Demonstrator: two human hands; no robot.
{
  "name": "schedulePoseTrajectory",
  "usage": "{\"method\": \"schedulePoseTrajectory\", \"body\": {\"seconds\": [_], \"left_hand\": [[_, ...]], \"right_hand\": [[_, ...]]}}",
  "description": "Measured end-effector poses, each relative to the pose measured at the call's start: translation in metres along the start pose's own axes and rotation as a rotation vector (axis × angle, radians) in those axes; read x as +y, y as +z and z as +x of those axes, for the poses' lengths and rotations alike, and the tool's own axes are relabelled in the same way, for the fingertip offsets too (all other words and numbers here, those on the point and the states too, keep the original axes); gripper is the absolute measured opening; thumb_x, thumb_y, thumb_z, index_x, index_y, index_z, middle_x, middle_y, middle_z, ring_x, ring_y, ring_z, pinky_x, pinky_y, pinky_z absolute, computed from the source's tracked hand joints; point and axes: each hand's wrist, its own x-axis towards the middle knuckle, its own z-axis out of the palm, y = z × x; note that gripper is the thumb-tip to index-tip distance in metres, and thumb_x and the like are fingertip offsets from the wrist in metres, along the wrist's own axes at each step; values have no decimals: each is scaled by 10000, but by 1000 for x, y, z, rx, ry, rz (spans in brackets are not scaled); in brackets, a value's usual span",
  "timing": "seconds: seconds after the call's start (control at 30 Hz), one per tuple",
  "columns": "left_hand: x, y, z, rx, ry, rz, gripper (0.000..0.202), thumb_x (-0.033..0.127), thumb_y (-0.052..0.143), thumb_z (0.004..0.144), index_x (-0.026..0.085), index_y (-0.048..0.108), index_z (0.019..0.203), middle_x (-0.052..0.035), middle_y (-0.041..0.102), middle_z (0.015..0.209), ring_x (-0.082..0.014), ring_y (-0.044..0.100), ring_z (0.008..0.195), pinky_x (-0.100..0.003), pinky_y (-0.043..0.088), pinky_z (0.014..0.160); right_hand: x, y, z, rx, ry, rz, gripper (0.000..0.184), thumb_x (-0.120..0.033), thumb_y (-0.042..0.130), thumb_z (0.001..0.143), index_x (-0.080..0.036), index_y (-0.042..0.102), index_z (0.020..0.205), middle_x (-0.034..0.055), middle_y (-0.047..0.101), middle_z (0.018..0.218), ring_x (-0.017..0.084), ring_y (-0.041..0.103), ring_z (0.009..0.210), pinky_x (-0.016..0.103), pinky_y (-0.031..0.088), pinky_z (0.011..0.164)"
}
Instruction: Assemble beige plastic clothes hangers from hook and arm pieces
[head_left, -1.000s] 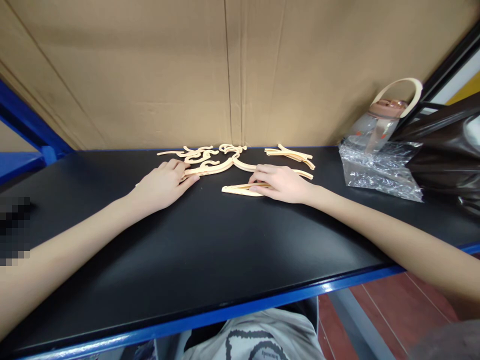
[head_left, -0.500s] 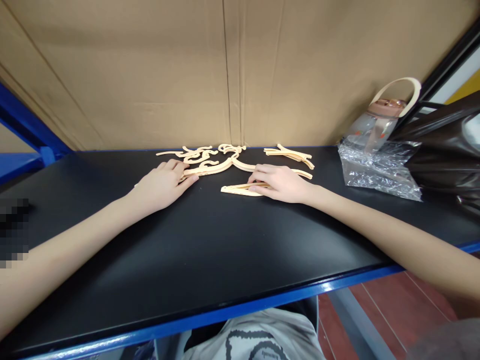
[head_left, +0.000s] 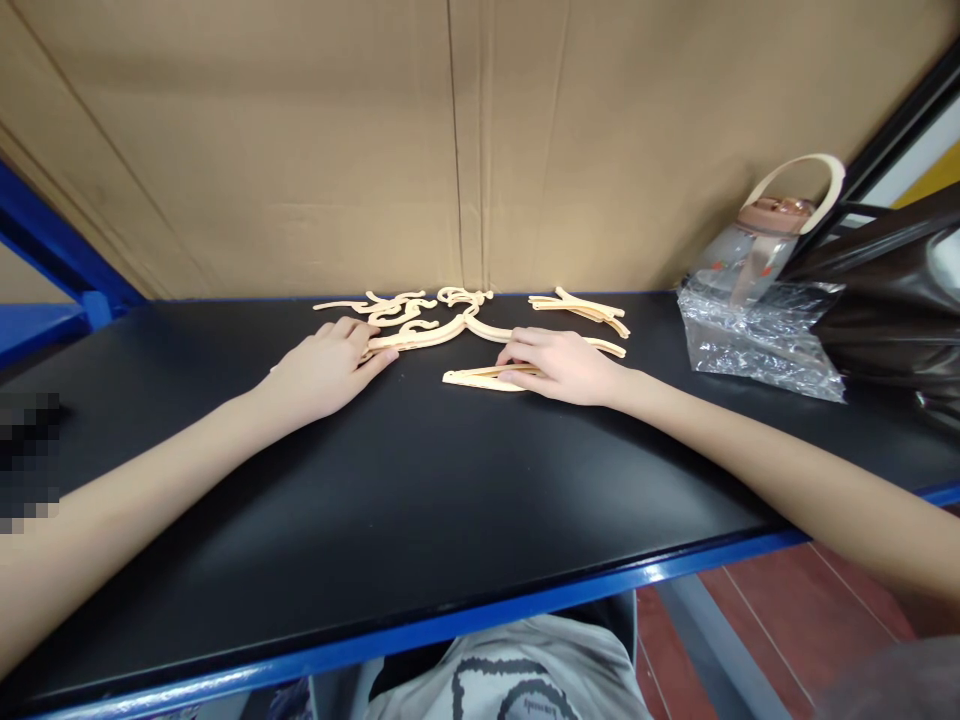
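Cream clothes hangers (head_left: 439, 332), apparently stacked, lie at the back middle of the black table with hooks toward the cardboard. My left hand (head_left: 324, 365) is closed over the left end of their arms, its thumb along the near side. My right hand (head_left: 559, 365) has its fingers curled down on cream hanger arms (head_left: 476, 379) lying in a narrow V nearer me. It also covers part of the hangers' right arms, whose end (head_left: 607, 348) shows beyond the knuckles. Loose cream hooks (head_left: 397, 308) lie in a pile behind my left hand.
More cream hanger arms (head_left: 577, 306) lie crossed at the back right. A clear bottle (head_left: 757, 245) with a looped handle and a crumpled plastic bag (head_left: 757, 340) stand farther right, beside a dark bag (head_left: 892, 280). A cardboard wall (head_left: 360, 150) closes the back.
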Motion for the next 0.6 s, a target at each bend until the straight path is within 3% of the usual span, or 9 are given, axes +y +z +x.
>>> {"method": "schedulePoseTrajectory", "body": {"seconds": [0.6], "left_hand": [[0, 0, 0, 1, 0, 8, 636, 521, 241, 890, 78, 494, 1269, -177, 524, 1274, -343, 492, 1193, -465, 407, 1005]], "right_hand": [[0, 0, 0, 7, -10, -2, 334, -400, 386, 978, -175, 632, 1006, 58, 628, 995, 182, 600, 882, 276, 399, 697]]}}
